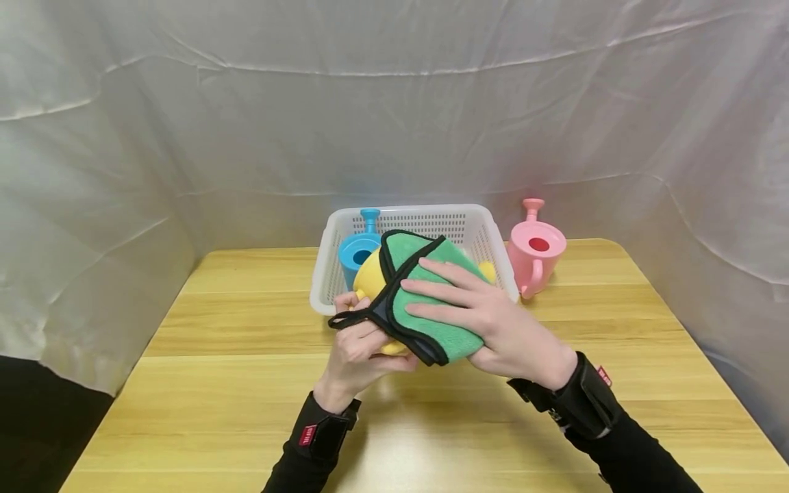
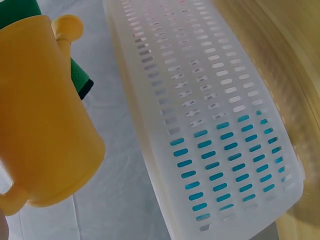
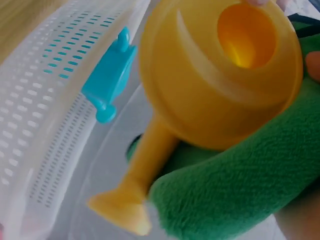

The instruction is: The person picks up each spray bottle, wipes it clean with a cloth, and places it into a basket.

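My left hand (image 1: 357,359) grips a yellow toy watering can (image 1: 369,276) by its handle side, tilted in front of the basket. Over the can lies a green cloth (image 1: 442,342) with black edging and a hanging loop. The spread, fairly straight fingers of my right hand (image 1: 483,315) press the cloth against the can; the right thumb is hidden. In the right wrist view, the can's round opening (image 3: 246,36) faces the camera and its spout (image 3: 145,160) points down left beside the cloth. The left wrist view shows the can's smooth side (image 2: 47,115).
Behind the hands stands a white perforated basket (image 1: 322,277) on the wooden table (image 1: 246,383). It holds a blue watering can (image 1: 348,250) at its left side. A pink watering can (image 1: 524,260) stands right of the basket. Pale sheeting (image 1: 394,137) hangs around the table.
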Demonstrator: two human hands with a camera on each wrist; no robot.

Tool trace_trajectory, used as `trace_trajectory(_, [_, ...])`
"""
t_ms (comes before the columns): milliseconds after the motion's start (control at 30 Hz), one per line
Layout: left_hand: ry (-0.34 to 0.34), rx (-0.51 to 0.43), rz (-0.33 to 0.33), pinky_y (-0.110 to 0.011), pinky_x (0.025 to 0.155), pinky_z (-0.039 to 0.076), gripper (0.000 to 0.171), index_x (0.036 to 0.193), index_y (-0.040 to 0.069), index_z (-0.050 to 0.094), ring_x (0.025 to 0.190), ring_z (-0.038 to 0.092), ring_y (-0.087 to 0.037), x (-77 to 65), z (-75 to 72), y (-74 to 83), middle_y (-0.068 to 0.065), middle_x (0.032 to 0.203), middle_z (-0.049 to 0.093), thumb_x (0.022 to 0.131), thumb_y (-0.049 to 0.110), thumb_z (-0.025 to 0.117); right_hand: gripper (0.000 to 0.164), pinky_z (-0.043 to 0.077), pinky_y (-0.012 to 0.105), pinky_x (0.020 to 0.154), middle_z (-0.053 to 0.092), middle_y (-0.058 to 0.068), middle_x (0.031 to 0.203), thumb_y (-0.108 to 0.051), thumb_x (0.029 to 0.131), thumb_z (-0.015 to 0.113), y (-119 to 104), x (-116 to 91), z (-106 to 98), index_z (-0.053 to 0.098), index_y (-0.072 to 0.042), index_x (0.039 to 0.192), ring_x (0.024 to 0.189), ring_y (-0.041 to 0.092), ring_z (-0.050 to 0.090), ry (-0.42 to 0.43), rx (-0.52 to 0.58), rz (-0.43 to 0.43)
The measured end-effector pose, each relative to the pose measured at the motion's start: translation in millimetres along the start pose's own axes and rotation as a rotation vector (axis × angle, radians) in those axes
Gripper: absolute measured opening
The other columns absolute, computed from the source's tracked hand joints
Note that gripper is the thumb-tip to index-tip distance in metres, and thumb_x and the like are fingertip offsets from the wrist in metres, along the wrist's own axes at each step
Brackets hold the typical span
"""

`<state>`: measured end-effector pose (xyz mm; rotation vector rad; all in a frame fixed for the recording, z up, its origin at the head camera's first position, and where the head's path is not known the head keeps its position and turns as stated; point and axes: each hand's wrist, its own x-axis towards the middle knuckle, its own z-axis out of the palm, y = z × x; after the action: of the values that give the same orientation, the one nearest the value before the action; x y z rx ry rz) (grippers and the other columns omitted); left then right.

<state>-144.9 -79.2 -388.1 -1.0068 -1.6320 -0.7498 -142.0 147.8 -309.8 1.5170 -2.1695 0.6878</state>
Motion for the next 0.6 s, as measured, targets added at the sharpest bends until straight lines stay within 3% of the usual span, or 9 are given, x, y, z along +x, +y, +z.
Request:
trace_trajectory(67, [-0.009,0.009,-0.001,-0.040,0.088,0.039,0.028,0.073,0.013,0.071,0.076,0.062,-0.018,-1.0,0.1,0.6,0.001,0.074,0.074,0.089,0.035,0.073,0.075,0.024,0.056,0.123,0.055,0.003,0.149,0.010,0.072,0.041,-1.6,2.6,0.3,0.060,-0.018,0.138,0.150,0.032,0.036,-0.024,-0.020,0.042])
trace_trajectory(100, [-0.010,0.023,0.002,-0.037,0.086,0.041,0.030,0.070,0.013,0.069,0.075,0.063,-0.017,-0.9,0.5,0.7,0.001,0.072,0.072,0.089,0.035,0.073,0.076,0.024,0.056,0.123,0.054,0.004,0.150,0.011,0.070,0.041,-1.2,4.2,0.7,0.060,-0.018,0.138,0.150,0.031,0.035,-0.028,-0.001,0.064])
trace_trajectory(167, [0.002,0.061,0.008,-0.036,0.084,0.042,0.039,0.062,0.014,0.061,0.072,0.061,-0.014,0.4,2.3,0.6,0.004,0.063,0.065,0.091,0.039,0.069,0.074,0.023,0.056,0.124,0.054,0.004,0.151,0.012,0.072,0.042,1.9,6.8,1.9,0.061,-0.018,0.138,0.151,0.031,0.035,-0.024,0.067,0.109])
trace_trajectory(333, [0.051,0.129,0.034,-0.042,0.081,0.032,0.048,0.053,0.017,0.043,0.067,0.050,-0.012,3.2,6.4,-0.7,0.007,0.053,0.046,0.086,0.039,0.070,0.064,0.025,0.056,0.123,0.054,0.008,0.150,0.015,0.080,0.045,11.1,8.6,5.3,0.063,-0.015,0.135,0.151,0.032,0.035,0.023,0.226,0.201])
trace_trajectory(400, [0.047,0.131,0.042,-0.042,0.082,0.031,0.048,0.053,0.017,0.043,0.068,0.050,-0.013,3.3,6.5,-0.6,0.007,0.053,0.047,0.086,0.039,0.070,0.067,0.025,0.056,0.123,0.053,0.009,0.151,0.015,0.078,0.045,11.2,7.7,6.0,0.062,-0.015,0.136,0.151,0.033,0.035,0.025,0.204,0.191])
trace_trajectory(600, [0.002,0.115,0.033,-0.039,0.089,0.036,0.037,0.061,0.018,0.068,0.078,0.064,-0.013,0.9,2.8,1.8,0.006,0.067,0.071,0.091,0.039,0.066,0.077,0.023,0.056,0.124,0.053,0.006,0.151,0.011,0.070,0.043,4.5,9.3,5.1,0.059,-0.016,0.140,0.151,0.033,0.033,-0.024,0.013,0.050])
